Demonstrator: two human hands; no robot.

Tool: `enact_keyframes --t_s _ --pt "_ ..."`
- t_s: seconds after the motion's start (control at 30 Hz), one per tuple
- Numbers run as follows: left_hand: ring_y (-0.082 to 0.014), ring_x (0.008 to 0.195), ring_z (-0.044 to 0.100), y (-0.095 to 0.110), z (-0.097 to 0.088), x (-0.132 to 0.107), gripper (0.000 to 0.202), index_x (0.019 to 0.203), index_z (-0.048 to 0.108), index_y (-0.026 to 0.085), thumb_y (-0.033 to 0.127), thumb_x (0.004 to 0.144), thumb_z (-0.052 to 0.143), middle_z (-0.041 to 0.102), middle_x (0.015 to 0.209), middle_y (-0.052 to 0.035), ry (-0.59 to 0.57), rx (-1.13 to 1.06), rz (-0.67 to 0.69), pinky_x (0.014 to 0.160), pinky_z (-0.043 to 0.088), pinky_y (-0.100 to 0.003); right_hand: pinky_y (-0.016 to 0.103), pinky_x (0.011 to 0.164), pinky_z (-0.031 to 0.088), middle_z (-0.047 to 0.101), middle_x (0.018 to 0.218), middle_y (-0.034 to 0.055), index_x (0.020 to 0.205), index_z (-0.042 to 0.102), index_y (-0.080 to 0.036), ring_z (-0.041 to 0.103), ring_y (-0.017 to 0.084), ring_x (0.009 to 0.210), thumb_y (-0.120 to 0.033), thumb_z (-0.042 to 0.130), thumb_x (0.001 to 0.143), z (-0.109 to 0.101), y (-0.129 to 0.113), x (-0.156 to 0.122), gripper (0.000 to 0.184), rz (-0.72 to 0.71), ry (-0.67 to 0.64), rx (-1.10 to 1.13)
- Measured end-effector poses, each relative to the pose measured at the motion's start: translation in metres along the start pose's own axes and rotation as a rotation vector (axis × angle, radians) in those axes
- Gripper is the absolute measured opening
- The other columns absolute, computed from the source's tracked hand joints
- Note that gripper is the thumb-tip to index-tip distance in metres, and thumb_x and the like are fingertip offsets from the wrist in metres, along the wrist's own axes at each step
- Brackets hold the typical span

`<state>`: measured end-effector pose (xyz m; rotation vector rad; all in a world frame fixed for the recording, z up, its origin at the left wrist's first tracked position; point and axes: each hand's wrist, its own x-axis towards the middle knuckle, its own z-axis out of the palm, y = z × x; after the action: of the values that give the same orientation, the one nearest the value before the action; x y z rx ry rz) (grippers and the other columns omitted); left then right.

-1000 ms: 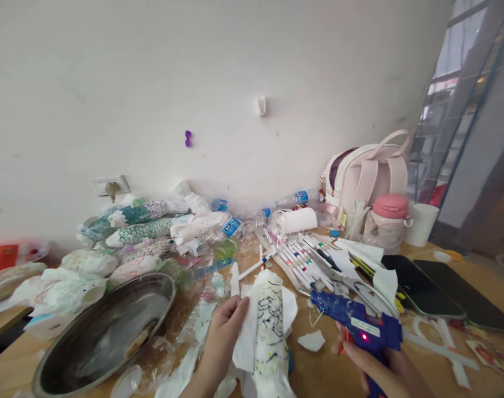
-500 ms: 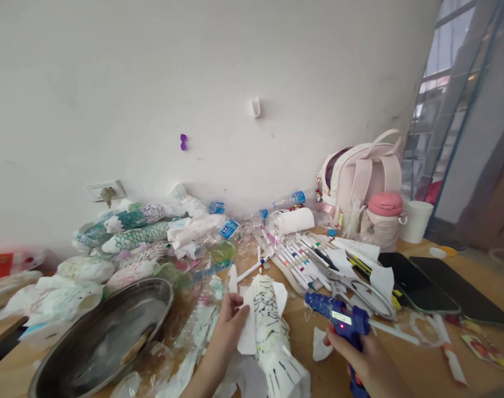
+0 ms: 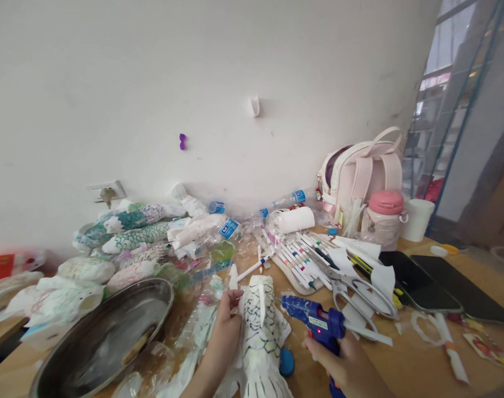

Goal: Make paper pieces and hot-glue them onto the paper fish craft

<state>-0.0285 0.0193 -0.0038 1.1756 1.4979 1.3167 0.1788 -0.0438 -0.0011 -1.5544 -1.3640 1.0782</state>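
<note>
A white fish-shaped craft (image 3: 260, 326) with black drawn scales lies lengthwise before me, a narrow white strip standing along its top and its tail toward me. My left hand (image 3: 224, 326) is at its left side, fingers curled against its edge; part of the grip is hidden. My right hand (image 3: 338, 359) is wrapped round the handle of a blue glue gun (image 3: 313, 318), its red light lit and a white glue stick out the back. The nozzle points left, just right of the fish and apart from it. A blue bottle cap (image 3: 287, 362) lies by the fish's right side.
A metal oval basin (image 3: 160, 287) stands at left, with painted fish crafts (image 3: 139, 237) behind it. Markers (image 3: 295, 260) and large scissors (image 3: 359, 293) lie at right, near phones (image 3: 421, 282). A pink backpack (image 3: 368, 171) and pink-lidded bottle (image 3: 385, 221) stand behind.
The glue gun has moved left, nearer the fish. The fish has turned and shifted slightly left, showing the strip on top. The blue cap has come into view; the white scrap beside the gun is largely hidden.
</note>
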Motion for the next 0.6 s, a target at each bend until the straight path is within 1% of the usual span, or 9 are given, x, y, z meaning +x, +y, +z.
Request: enact_keyframes --t_s 0.1,0.17,0.27,0.37,0.43,0.5,0.6 --pt "-0.0212 0.081 0.062 -0.002 0.000 0.000 0.038 0.082 0.057 0.023 0.006 0.052 0.044 0.067 0.085 -0.0014 -0.014 -0.033 0.000 0.074 0.048 -0.034 0.027 0.068 0.047 0.068 0.078 0.0065 0.086 0.062 -0.016 0.062 0.021 0.075 -0.044 0.048 0.080 -0.002 -0.013 0.002 0.033 -0.055 -0.077 -0.050" --pt "-0.0205 0.076 0.062 -0.003 0.000 -0.001 0.033 0.084 0.057 0.023 0.008 0.056 0.047 0.067 0.088 -0.0015 -0.026 -0.055 -0.003 0.070 0.049 -0.033 0.029 0.073 0.046 0.068 0.079 0.0061 0.087 0.063 -0.016 0.062 0.022 0.078 -0.042 0.048 0.081 -0.002 -0.021 0.002 0.031 -0.095 -0.092 -0.065" --pt "-0.0187 0.070 0.062 -0.001 0.000 -0.005 0.026 0.088 0.057 0.022 0.019 0.062 0.056 0.067 0.090 -0.0022 -0.039 -0.063 -0.015 0.064 0.049 -0.031 0.029 0.072 0.046 0.068 0.077 0.0050 0.086 0.064 -0.017 0.062 0.022 0.079 -0.040 0.049 0.079 -0.001 -0.029 0.002 0.028 -0.131 -0.092 -0.073" --pt "-0.0179 0.067 0.062 0.003 0.000 -0.008 0.028 0.092 0.056 0.021 0.032 0.066 0.061 0.067 0.087 -0.0023 -0.051 -0.090 -0.020 0.063 0.049 -0.031 0.029 0.070 0.046 0.068 0.078 0.0055 0.086 0.065 -0.017 0.062 0.023 0.081 -0.039 0.049 0.079 0.002 -0.034 0.003 0.029 -0.103 -0.113 -0.096" --pt "-0.0189 0.071 0.063 0.008 0.000 -0.009 0.028 0.091 0.055 0.021 0.038 0.069 0.059 0.067 0.086 -0.0022 -0.052 -0.106 0.002 0.066 0.049 -0.031 0.029 0.068 0.045 0.068 0.077 0.0057 0.084 0.065 -0.016 0.062 0.023 0.080 -0.039 0.048 0.079 0.003 -0.036 0.003 0.029 -0.084 -0.137 -0.121" --pt "-0.0206 0.079 0.063 0.011 0.000 -0.010 0.027 0.089 0.055 0.022 0.042 0.071 0.057 0.067 0.087 -0.0022 -0.047 -0.094 0.041 0.069 0.049 -0.031 0.030 0.069 0.045 0.068 0.077 0.0061 0.084 0.065 -0.016 0.062 0.023 0.078 -0.038 0.048 0.078 0.003 -0.037 0.004 0.028 -0.095 -0.140 -0.133" --pt "-0.0230 0.092 0.060 0.010 -0.001 -0.010 0.025 0.089 0.055 0.023 0.044 0.075 0.053 0.065 0.095 -0.0039 -0.025 0.000 0.144 0.078 0.047 -0.032 0.031 0.071 0.046 0.068 0.078 0.0068 0.086 0.065 -0.015 0.062 0.023 0.077 -0.037 0.049 0.078 0.003 -0.037 0.004 0.028 -0.101 -0.135 -0.128"
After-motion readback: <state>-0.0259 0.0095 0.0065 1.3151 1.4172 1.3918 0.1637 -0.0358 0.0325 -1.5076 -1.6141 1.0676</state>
